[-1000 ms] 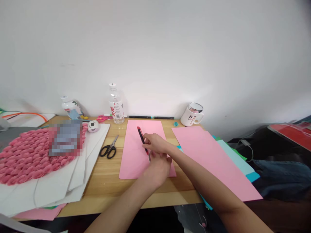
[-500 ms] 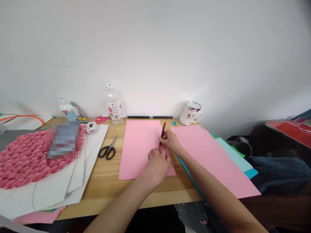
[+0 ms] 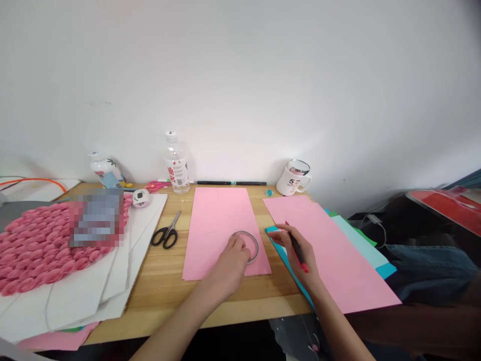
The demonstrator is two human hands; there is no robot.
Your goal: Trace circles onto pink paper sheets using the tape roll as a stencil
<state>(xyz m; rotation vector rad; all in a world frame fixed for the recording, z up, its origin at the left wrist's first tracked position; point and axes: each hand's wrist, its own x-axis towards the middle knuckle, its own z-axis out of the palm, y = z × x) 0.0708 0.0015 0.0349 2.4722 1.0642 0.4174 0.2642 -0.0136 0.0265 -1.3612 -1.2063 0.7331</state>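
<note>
Holding a pen (image 3: 300, 256) — right hand (image 3: 306, 246); touching a ring (image 3: 257, 246) — left hand (image 3: 236, 254).

Curled left hand (image 3: 233, 259), curled right hand (image 3: 302, 251)

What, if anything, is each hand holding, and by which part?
The right hand holds a pen by its black barrel, red end toward the wrist. The left hand touches the ring at its left; any grip is unclear.
</note>
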